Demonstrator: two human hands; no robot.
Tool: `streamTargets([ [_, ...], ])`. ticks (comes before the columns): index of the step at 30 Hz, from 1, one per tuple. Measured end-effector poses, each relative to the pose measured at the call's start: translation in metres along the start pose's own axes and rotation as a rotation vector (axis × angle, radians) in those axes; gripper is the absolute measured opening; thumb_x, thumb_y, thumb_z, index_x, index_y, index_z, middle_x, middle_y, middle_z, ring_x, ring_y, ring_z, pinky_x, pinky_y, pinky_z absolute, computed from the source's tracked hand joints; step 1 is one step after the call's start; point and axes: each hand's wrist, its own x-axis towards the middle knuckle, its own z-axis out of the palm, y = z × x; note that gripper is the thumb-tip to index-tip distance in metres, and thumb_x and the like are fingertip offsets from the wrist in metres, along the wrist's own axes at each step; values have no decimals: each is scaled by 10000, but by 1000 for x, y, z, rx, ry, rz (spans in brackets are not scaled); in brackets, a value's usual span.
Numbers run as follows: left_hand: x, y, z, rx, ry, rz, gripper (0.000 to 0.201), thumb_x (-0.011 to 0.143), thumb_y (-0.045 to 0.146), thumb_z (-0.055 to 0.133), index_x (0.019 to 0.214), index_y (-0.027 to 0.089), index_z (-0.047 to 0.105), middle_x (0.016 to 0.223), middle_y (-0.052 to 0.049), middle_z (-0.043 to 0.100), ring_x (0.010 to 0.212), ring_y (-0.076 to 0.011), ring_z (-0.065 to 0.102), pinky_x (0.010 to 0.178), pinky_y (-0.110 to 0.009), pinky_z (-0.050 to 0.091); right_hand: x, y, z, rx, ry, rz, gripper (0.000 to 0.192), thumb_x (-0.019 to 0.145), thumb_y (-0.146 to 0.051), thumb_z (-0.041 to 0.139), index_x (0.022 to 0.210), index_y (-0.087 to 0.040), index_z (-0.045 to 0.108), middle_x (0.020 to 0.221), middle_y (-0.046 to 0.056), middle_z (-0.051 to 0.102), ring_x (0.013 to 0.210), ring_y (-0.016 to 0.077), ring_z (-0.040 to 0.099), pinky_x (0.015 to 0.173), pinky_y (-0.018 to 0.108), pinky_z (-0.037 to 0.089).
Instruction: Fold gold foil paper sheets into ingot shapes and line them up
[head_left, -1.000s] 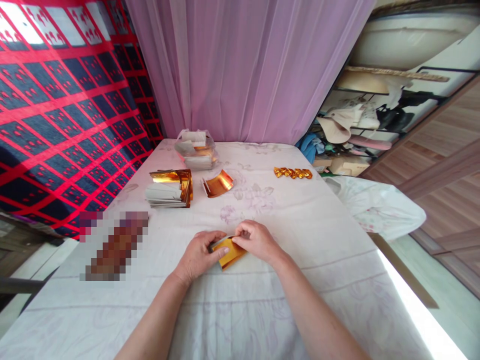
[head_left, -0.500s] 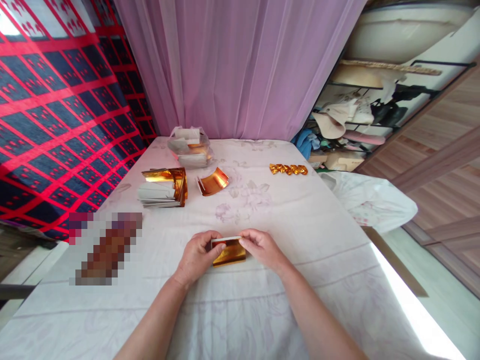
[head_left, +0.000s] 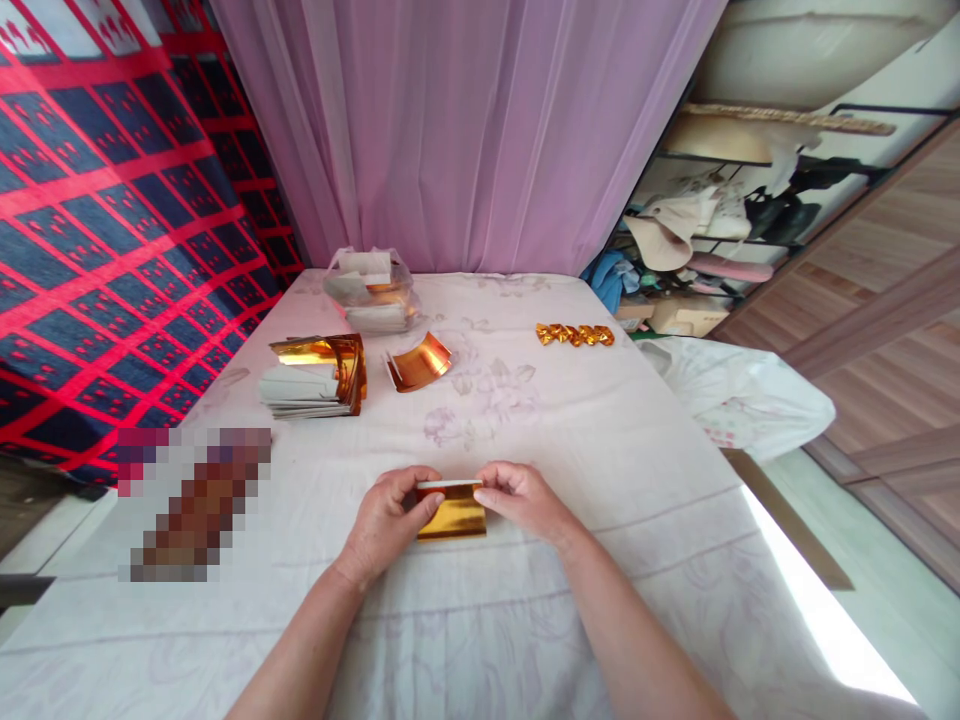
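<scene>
Near the front middle of the table I grip a sheet of gold foil paper (head_left: pixel 456 515) by both ends. Its far edge is curled over, showing a pale strip of the back. My left hand (head_left: pixel 390 515) pinches the left end, thumb on the gold face. At the right end, my right hand (head_left: pixel 523 497) holds the same edge between thumb and fingers. Beyond my hands lies a small curved set of gold sheets (head_left: pixel 421 364). Left of it sits a thicker stack of gold and white sheets (head_left: pixel 304 390). A row of folded gold pieces (head_left: pixel 575 335) lies at the far right.
A clear plastic bag (head_left: pixel 370 290) with more sheets stands at the back left. A pixelated patch (head_left: pixel 199 505) hides something at the left. A white plastic bag (head_left: pixel 750 395) and a loaded shelf (head_left: pixel 705 225) are beyond the right edge. A purple curtain (head_left: pixel 465 140) hangs behind the table.
The foil's gold face looks flatter and turned more toward me, with its far edge still rolled over. Both hands keep their grip. The whole view has shifted slightly.
</scene>
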Motion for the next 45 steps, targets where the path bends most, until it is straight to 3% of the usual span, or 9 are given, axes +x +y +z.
streamTargets([
  [4,-1,-4,0,8,31,-21,238,784,373,655,956,217,707,860,-28,699,721,-164,629,697,-272,520,0,3,1,-29,29,-12,271,727,-442,687,735,-179,623,619,-46,513,569,87,421,548,222,340],
  [11,1,0,-3,16,-10,-18,231,812,404,619,908,204,684,792,-16,676,712,-158,604,674,-255,484,1,7,0,-41,40,-16,209,738,-382,645,766,-175,641,648,-37,531,589,93,433,556,223,339],
  [19,1,4,-3,-114,-39,-93,233,809,413,621,786,190,557,640,44,516,579,-100,476,546,-198,392,0,4,0,-63,52,-5,232,732,-404,654,762,-174,659,632,-37,541,582,93,445,540,217,348],
  [45,1,-1,-1,-142,-37,-97,281,814,450,618,743,190,535,633,40,517,588,-98,480,550,-197,376,-2,3,-1,-126,46,-31,278,795,-458,602,772,-184,646,649,-28,535,602,106,459,574,224,392],
])
